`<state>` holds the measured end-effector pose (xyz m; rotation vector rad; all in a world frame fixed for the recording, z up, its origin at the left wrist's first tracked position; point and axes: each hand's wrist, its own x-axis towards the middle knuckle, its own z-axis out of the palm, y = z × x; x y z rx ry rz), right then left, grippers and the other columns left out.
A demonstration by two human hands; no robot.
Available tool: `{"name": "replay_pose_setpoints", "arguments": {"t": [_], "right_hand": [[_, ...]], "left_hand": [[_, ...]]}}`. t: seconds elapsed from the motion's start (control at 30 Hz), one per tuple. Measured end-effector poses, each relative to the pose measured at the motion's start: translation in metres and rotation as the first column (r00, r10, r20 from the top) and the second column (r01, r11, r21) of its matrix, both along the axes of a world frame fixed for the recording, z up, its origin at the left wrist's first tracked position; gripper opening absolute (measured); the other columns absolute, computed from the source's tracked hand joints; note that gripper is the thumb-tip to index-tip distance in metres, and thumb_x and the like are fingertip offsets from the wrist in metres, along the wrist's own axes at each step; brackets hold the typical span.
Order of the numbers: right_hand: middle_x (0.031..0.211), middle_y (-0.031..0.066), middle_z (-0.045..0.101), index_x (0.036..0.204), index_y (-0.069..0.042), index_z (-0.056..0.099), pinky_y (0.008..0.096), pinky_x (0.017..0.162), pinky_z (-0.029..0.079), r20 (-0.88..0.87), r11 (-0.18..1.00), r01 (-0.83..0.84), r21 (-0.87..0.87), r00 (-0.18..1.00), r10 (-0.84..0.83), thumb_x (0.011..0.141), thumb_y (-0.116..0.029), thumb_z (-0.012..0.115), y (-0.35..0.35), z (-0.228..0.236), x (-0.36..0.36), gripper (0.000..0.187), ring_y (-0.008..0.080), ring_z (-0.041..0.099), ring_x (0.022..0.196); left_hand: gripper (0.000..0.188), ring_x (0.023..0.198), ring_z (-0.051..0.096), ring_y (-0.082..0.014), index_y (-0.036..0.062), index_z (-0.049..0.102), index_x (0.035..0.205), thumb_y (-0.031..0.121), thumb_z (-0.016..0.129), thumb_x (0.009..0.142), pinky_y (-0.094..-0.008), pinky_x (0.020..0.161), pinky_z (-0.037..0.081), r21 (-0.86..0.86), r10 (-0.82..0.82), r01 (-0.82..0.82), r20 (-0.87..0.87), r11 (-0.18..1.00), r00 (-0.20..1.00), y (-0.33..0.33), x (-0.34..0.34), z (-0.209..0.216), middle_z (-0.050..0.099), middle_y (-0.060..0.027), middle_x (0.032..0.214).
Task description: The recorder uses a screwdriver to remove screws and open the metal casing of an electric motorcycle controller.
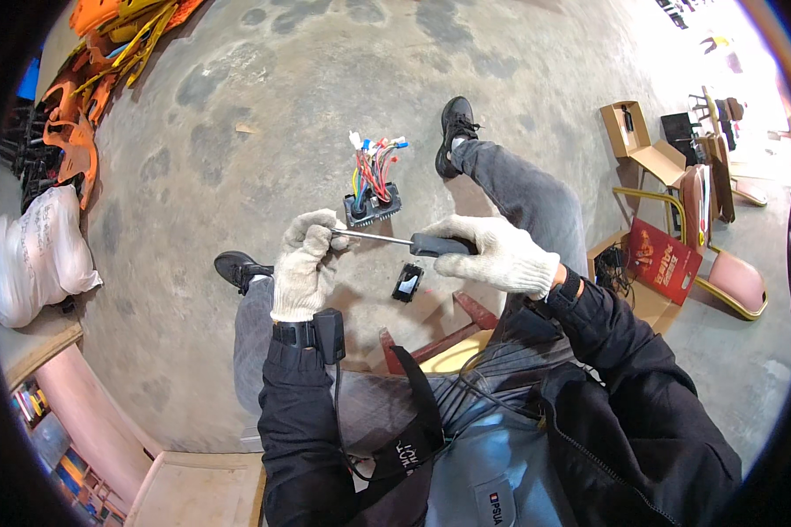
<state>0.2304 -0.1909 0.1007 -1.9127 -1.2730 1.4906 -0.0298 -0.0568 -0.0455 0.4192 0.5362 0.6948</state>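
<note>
White knit work gloves cover both hands. My right hand (501, 255) is wrapped round the dark handle of a screwdriver (373, 235), whose metal shaft points left. At the shaft's tip, the curled fingers of my left hand (308, 259) are pinched together; whatever they hold there is too small to make out. On the floor just beyond the shaft sits a black finned controller box (383, 209) with a bundle of coloured wires (375, 171) ending in connectors. A small black rectangular part (407, 283) with a pale, shiny face lies nearer to me, below the screwdriver.
A low stool with red-brown legs (453, 338) is between my legs. To the right are an open cardboard box (646, 149), a red box (662, 261) and a fallen chair (734, 281). Orange and yellow plastic panels (79, 145) and a white bag (39, 255) lie left.
</note>
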Motion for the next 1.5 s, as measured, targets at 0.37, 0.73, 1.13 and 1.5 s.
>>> {"name": "replay_pose_setpoints", "arguments": {"t": [0.37,0.73,1.13,1.5], "right_hand": [[0.087,0.0015,0.064,0.127,0.000,0.061,0.0269,0.068,0.050,-0.298,0.923,0.220,-0.316,0.901,-0.316,0.097,-0.022,0.074,0.006,0.014,0.000,0.040,0.0076,0.059,0.075],[0.097,0.0055,0.070,0.126,0.001,0.064,0.0249,0.072,0.051,-0.424,0.874,0.332,-0.354,0.776,-0.467,0.090,-0.023,0.081,-0.004,-0.005,-0.019,0.046,0.0089,0.064,0.080],[0.097,0.0040,0.068,0.132,-0.007,0.066,0.0280,0.072,0.051,-0.142,0.927,0.340,-0.159,0.921,-0.362,0.100,-0.033,0.069,-0.012,-0.019,-0.027,0.041,0.0094,0.060,0.078],[0.107,0.0045,0.069,0.138,-0.007,0.057,0.0265,0.076,0.051,-0.201,0.972,0.228,-0.055,0.951,-0.235,0.091,-0.025,0.078,-0.013,-0.025,-0.020,0.055,0.0083,0.060,0.085]], "left_hand": [[0.022,0.091,0.075,-0.0189,0.0005,0.068,0.122,0.011,0.069,0.103,-0.0348,0.087,0.064,0.076,-0.038,0.046,-0.105,0.996,0.994,0.004,0.000,0.008,0.073,-0.0107,0.105],[0.028,0.088,0.070,-0.0164,0.0022,0.067,0.123,0.022,0.069,0.104,-0.0453,0.097,0.062,0.048,0.022,-0.016,-0.137,0.999,0.990,0.003,0.004,0.003,0.071,-0.0099,0.105],[0.025,0.087,0.071,-0.0166,0.0028,0.068,0.122,0.020,0.069,0.104,-0.0402,0.092,0.063,0.082,0.028,-0.007,-0.257,0.997,0.966,0.004,0.012,0.008,0.073,-0.0094,0.104],[0.030,0.094,0.073,-0.0200,0.0028,0.067,0.129,0.018,0.069,0.104,-0.0419,0.097,0.062,0.071,0.065,-0.055,-0.134,0.996,0.989,0.004,0.012,0.004,0.074,-0.0126,0.113]]}}
